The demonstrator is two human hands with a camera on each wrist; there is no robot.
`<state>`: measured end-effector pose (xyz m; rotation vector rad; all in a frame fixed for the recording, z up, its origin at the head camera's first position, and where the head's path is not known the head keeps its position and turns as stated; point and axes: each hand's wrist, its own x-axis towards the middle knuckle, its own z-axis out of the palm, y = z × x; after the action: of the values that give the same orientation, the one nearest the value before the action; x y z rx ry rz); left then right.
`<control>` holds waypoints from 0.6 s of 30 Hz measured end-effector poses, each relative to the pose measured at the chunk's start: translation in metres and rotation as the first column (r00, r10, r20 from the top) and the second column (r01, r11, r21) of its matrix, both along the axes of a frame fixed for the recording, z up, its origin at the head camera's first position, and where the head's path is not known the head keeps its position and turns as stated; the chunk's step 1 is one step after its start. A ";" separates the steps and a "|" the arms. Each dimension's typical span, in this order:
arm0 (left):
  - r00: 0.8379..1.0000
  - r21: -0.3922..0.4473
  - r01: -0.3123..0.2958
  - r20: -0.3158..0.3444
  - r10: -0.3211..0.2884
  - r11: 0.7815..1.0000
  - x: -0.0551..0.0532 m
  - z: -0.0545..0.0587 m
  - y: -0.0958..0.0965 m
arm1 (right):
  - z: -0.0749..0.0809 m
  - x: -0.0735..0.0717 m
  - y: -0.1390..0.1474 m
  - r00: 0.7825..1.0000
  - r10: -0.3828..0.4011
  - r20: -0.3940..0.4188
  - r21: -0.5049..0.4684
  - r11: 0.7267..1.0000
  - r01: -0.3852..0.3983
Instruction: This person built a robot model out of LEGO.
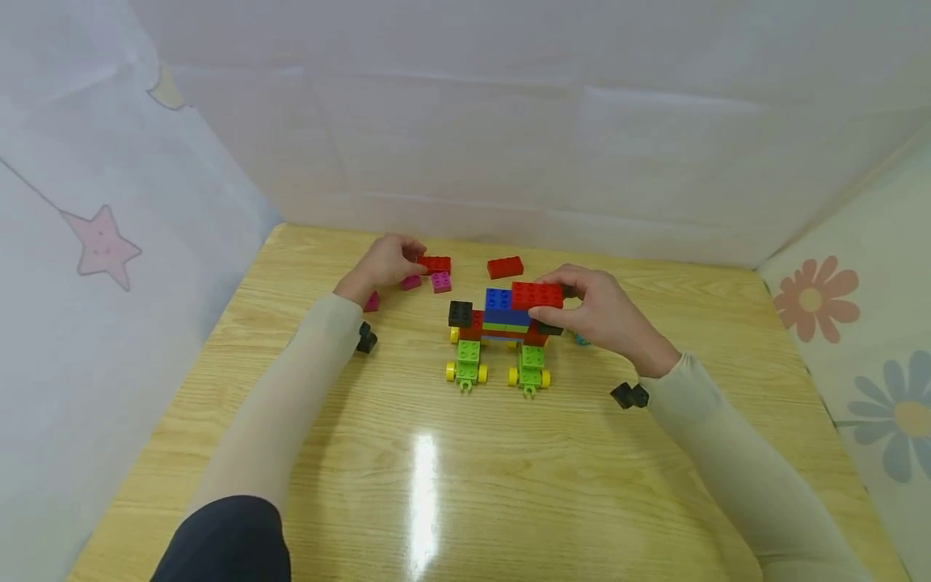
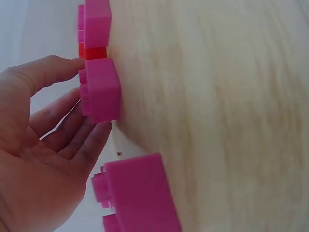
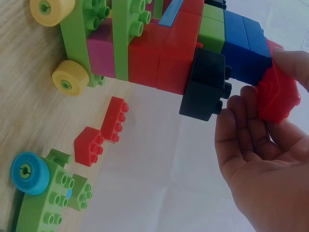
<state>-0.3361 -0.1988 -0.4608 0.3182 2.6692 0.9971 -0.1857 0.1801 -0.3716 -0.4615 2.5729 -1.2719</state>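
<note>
In the head view my right hand (image 1: pixel 600 311) pinches a red brick (image 1: pixel 537 296) between thumb and fingers, at the right end of the blue bricks (image 1: pixel 498 299) on top of a built vehicle. The vehicle has black bricks (image 1: pixel 461 313) at its ends, red sides and lime-green wheeled bases (image 1: pixel 469 360) with yellow wheels. The right wrist view shows the red brick (image 3: pixel 277 94) right against the blue ones. My left hand (image 1: pixel 385 263) has thumb and fingertips around the left end of another red brick (image 1: pixel 436 263) at the back. Pink bricks (image 2: pixel 104 89) partly hide that grip in the left wrist view.
One more red brick (image 1: pixel 505 267) lies near the back edge, behind the vehicle. A pink brick (image 1: pixel 440 281) sits just in front of the left hand's brick. Right of the vehicle, a green base with a blue wheel (image 3: pixel 30 172) stands on the wooden table (image 1: pixel 509 485).
</note>
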 end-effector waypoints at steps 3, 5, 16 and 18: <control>1.000 -0.021 -0.004 0.014 0.005 1.000 -0.001 -0.003 0.000 | -0.001 -0.001 0.000 1.000 0.004 -0.007 0.000 1.000 -0.004; 1.000 -0.030 -0.011 0.022 0.011 0.999 -0.001 -0.004 0.001 | -0.002 -0.001 0.000 1.000 0.006 -0.011 -0.001 1.000 -0.006; 0.999 -0.072 -0.034 0.032 0.036 0.997 0.001 -0.006 0.006 | -0.002 -0.002 0.000 1.000 0.006 -0.001 0.002 1.000 -0.006; 0.999 -0.069 -0.034 0.029 0.036 0.997 0.001 -0.006 0.006 | -0.002 -0.002 0.000 1.000 0.002 -0.001 0.002 1.000 -0.002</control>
<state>-0.3356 -0.1925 -0.4671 0.2411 2.6832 0.9111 -0.1881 0.1803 -0.3731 -0.4645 2.5734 -1.2680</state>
